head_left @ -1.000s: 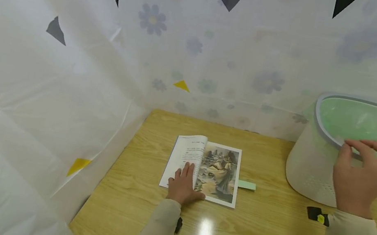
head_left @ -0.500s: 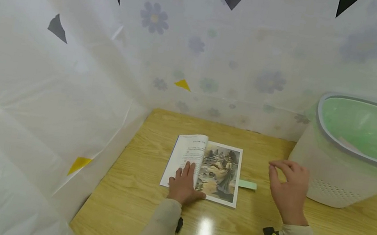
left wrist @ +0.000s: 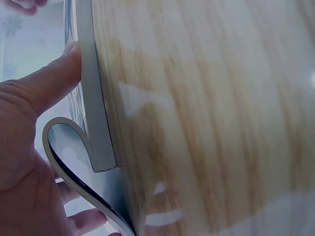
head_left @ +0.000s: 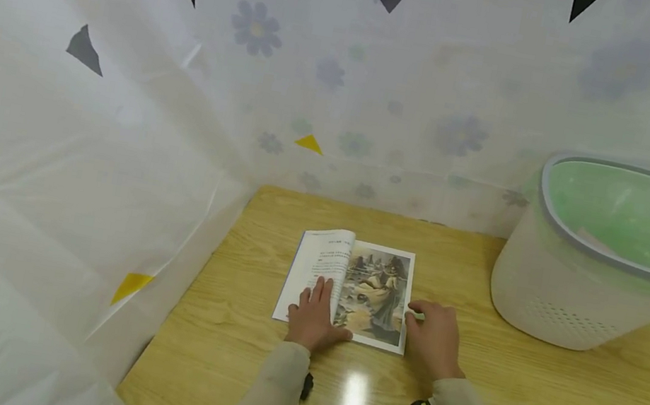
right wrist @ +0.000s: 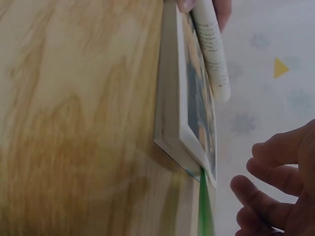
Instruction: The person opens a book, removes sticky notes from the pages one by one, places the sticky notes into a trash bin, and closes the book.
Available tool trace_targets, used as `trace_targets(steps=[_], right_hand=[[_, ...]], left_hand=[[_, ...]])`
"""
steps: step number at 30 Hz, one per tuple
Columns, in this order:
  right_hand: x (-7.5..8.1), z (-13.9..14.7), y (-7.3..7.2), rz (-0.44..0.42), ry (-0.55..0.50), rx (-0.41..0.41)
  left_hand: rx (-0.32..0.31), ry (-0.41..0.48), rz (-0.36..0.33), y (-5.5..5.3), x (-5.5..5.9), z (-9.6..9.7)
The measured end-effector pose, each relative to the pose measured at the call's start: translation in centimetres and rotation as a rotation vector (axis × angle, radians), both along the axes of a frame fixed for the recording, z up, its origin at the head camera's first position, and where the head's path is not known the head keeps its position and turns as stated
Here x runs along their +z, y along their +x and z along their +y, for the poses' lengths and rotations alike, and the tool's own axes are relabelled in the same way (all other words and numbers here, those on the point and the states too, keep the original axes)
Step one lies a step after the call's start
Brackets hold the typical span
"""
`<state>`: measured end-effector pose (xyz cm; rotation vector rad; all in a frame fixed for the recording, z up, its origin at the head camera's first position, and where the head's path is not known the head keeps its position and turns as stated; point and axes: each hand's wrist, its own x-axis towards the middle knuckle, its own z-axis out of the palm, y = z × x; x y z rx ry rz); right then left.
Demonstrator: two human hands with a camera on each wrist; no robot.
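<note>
One open book is lying on the wooden table. The left hand is pressing down its left page, fingers spread — the thumb is reaching the picture page's lower edge. The right hand is hovering beside the green strip jutting from the book, fingers loosely bent — pinching nothing. A basket is standing to the right.
</note>
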<state>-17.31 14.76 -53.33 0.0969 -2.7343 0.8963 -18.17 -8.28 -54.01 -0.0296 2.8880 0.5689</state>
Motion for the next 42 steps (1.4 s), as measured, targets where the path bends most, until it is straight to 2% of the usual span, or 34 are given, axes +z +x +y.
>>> trace_targets(steps=[6, 10, 22, 25, 32, 35, 42], right_hand=[[-0.6, -1.2, -0.8, -0.114, 0.161, -0.021], [-0.9, -1.6, -1.1, -0.156, 0.215, -0.045], [-1.4, -1.9, -1.5, -0.183, 0.250, -0.061], [-1.5, -1.7, -1.6, -0.169, 0.219, -0.063], [-1.8, -1.1, -1.7, -0.125, 0.065, -0.078], [-2.0, -0.7, -1.9, -0.154, -0.009, -0.077], [-1.6, -0.4, -1.5, -0.304, -0.140, -0.097]], left_hand=[[-0.006, 0.000, -0.013, 0.1, 0.3, 0.1], [-0.006, 0.008, -0.014, 0.2, 0.4, 0.1], [0.004, 0.018, -0.004, 0.0, 0.1, 0.0], [0.003, 0.024, -0.005, 0.0, 0.1, 0.1], [-0.008, 0.015, -0.013, 0.1, 0.2, 0.3], [-0.005, 0.017, -0.016, 0.2, 0.4, 0.4], [-0.003, 0.015, -0.034, 0.2, 0.5, 0.4]])
